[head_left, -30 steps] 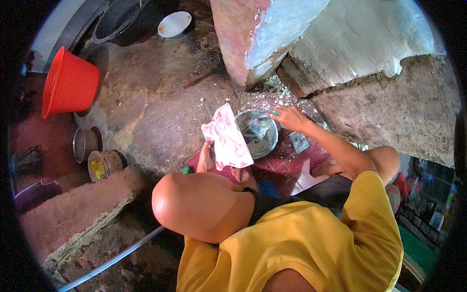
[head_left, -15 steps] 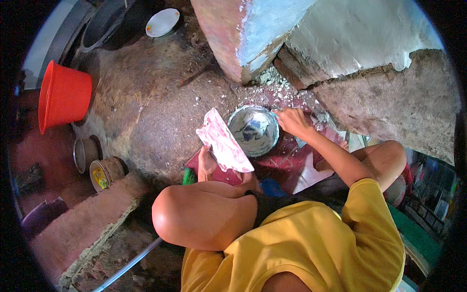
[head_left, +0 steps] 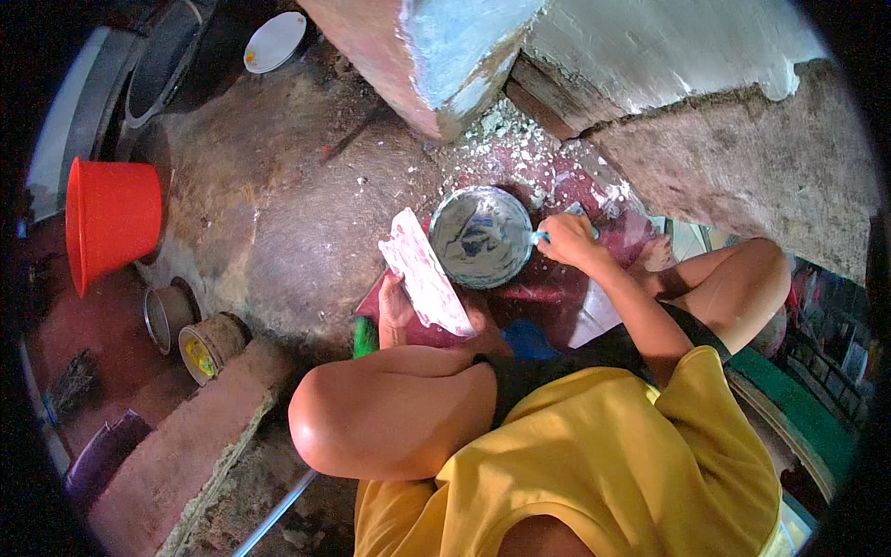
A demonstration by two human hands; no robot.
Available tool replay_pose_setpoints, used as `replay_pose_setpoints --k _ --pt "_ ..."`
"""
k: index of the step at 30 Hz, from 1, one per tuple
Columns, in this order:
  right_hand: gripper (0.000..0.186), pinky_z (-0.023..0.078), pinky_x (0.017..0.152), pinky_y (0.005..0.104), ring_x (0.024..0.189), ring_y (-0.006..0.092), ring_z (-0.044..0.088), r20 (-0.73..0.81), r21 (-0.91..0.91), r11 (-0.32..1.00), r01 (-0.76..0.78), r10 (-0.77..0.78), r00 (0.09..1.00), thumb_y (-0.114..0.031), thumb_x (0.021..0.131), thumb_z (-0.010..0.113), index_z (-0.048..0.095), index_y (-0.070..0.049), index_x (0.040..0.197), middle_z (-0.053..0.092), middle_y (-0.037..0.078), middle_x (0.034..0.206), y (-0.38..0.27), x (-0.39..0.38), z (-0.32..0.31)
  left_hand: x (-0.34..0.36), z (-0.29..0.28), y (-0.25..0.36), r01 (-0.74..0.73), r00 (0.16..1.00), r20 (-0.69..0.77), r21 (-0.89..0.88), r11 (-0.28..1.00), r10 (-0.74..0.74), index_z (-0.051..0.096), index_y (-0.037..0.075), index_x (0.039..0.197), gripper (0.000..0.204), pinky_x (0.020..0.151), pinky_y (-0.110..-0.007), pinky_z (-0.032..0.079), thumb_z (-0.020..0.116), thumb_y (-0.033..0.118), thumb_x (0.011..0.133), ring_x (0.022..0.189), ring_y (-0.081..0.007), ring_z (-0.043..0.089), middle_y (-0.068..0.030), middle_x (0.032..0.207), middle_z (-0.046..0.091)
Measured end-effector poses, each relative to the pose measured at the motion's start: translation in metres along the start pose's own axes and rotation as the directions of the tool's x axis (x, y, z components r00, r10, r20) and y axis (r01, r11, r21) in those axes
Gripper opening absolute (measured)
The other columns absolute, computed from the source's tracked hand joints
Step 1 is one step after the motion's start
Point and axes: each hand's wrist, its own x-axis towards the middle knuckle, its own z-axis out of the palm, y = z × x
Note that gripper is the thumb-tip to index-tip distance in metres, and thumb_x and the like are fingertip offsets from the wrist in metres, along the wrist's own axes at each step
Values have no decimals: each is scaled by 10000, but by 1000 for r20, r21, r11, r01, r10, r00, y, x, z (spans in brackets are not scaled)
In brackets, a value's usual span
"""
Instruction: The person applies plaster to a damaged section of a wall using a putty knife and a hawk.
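My left hand (head_left: 393,306) is closed around the near-left edge of a flat board (head_left: 425,274). The board is smeared with white paste over pink and stands tilted beside the left rim of a round pail (head_left: 438,246). Greyish-white paste (head_left: 483,232) coats the inside of the pail, with darker patches in the middle. At the pail's right rim my right hand (head_left: 566,241) grips a teal handle (head_left: 540,238). Whether that handle belongs to the pail or to a separate tool, I cannot tell. My left forearm is mostly hidden behind my bent knee.
White flakes of debris (head_left: 520,148) lie on the red floor by the wall corner (head_left: 445,102). To the left stand a red tub (head_left: 111,223), a small metal pot (head_left: 169,316) and a bucket with yellow inside (head_left: 212,348). A white plate (head_left: 276,42) rests at the far left.
The whole view has shifted and turned slightly. My right hand sits a little further from the pail's rim, showing more of the teal handle. The board stays in my left hand, tilted more steeply.
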Motion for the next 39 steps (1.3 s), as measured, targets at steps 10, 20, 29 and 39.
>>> replay_pose_setpoints --k 10,20,29,39 --pt "253 481 646 424 679 337 624 46 290 956 36 -52 998 -287 685 661 666 -84 836 637 149 706 6 -11 40 -15 -34 -19 69 996 -54 -79 994 -73 444 1 1262 573 987 -430 377 542 209 738 1110 -289 520 -130 1203 555" --pt "274 470 599 435 648 347 614 -46 169 974 152 -147 988 -263 710 667 635 -80 911 620 168 688 0 -9 49 -12 -29 -9 -98 988 -115 50 994 103 510 19 1198 525 930 -448 413 553 299 756 1046 -295 549 -124 1148 581" --pt "335 486 638 476 722 369 620 35 67 970 235 -237 971 -248 742 664 604 -69 1020 633 174 763 -23 -15 65 14 -21 32 7 998 -65 89 996 -2 504 -15 1185 540 973 -405 391 551 208 694 1062 -273 542 -122 1131 588" --pt "333 492 640 472 730 393 620 -208 235 944 230 -182 961 -243 749 662 609 -40 1007 624 220 761 -46 6 113 16 -7 21 89 994 -80 137 987 -78 415 -4 1274 641 981 -403 380 547 196 680 1104 -276 509 -117 1208 535"
